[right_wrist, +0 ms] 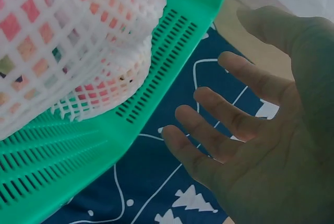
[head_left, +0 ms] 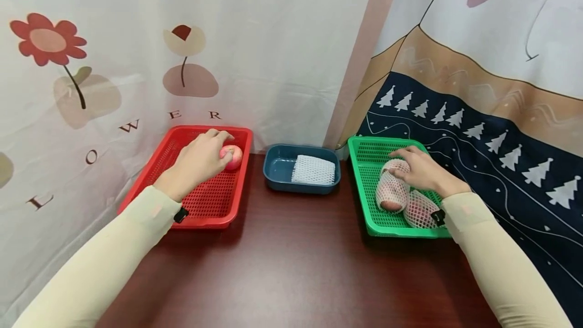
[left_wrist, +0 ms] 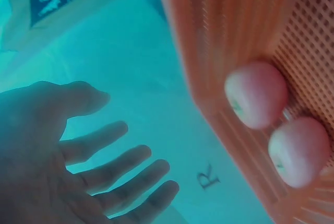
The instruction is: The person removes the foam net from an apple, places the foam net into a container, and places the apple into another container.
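My left hand (head_left: pixel 200 158) hovers over the red basket (head_left: pixel 230 216), its fingers apart and holding nothing. One apple (head_left: pixel 234 160) shows just beyond the fingers; the left wrist view reveals two pink apples, one apple (left_wrist: pixel 255 94) close beside another apple (left_wrist: pixel 299 152). On the other side, my right hand (head_left: pixel 419 168) reaches over the green basket (head_left: pixel 371 191) with loosely spread, unfilled fingers. Below it lie fruits in white foam nets: a longer netted piece (head_left: pixel 393 186) and a rounder netted piece (head_left: pixel 419 211) partly hidden by the wrist.
Between the baskets stands a small blue tray (head_left: pixel 278 171) with a flat white foam net (head_left: pixel 313 170) in it. The dark brown table (head_left: pixel 291 262) extends toward me. A printed curtain (head_left: pixel 282 54) hangs behind and along both sides.
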Available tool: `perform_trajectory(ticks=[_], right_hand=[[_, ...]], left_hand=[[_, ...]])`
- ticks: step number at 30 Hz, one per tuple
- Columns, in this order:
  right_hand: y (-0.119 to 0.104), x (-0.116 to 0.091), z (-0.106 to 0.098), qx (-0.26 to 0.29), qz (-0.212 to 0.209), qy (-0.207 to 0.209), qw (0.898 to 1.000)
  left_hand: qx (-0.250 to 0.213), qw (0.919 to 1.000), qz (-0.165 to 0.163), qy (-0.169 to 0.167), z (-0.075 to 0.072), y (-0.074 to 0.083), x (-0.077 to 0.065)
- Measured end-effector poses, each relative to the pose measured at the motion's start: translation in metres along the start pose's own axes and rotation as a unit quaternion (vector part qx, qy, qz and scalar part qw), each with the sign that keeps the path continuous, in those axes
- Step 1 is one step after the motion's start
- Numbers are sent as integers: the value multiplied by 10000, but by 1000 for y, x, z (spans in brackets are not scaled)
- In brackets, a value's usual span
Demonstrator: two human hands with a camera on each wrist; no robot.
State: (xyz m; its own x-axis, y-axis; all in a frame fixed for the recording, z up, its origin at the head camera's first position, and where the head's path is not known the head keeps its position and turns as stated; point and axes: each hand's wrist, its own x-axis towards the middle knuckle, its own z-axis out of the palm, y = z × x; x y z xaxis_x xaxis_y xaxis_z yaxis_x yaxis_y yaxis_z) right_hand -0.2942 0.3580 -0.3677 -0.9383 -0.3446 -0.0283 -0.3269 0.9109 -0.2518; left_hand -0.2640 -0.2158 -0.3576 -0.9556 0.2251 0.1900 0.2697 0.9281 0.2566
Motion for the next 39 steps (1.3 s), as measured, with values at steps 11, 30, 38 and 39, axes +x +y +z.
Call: perform_trajectory(ticks=[11,30,38,39], right_hand=[[8,7,0,5,149,-149,9998],[20,21,2,79,305,-296,9991],[25,28,4,3,210,-332,9992],[25,29,5,-23,206,-331,9992]], left_hand=[[92,9971,633,417,13,41,-17],[-175,9848,1440,960,49,87,-43],[-175,9825,1603,930,74,106,-51],[-188,9822,1627,918,77,108,-52]])
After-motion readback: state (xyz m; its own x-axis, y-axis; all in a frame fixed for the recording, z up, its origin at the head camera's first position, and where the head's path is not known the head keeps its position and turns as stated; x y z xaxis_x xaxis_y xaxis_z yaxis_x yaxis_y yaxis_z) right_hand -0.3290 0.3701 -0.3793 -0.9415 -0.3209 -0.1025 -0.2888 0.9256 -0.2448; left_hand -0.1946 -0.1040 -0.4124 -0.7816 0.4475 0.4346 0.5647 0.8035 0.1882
